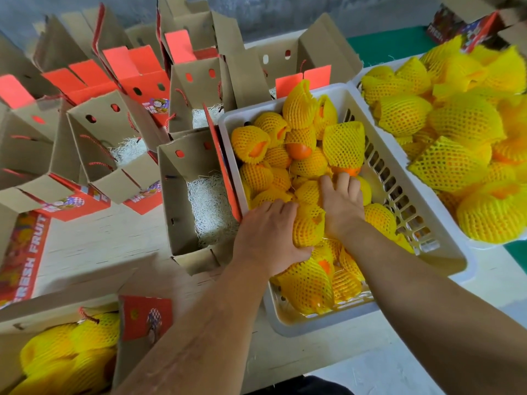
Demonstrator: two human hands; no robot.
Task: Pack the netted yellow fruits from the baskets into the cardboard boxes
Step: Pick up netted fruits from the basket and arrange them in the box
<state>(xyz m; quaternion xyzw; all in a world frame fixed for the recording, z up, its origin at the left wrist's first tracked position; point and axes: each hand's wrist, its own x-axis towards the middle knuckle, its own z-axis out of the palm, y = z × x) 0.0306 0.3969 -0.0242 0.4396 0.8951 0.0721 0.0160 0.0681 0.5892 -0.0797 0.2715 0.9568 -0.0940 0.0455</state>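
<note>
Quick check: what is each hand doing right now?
Left hand: grips a netted fruit in the white basket.
Right hand: reaching among the fruits; whether it grips one cannot be told.

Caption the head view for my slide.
Both hands reach into the basket of netted fruits beside an open box.
</note>
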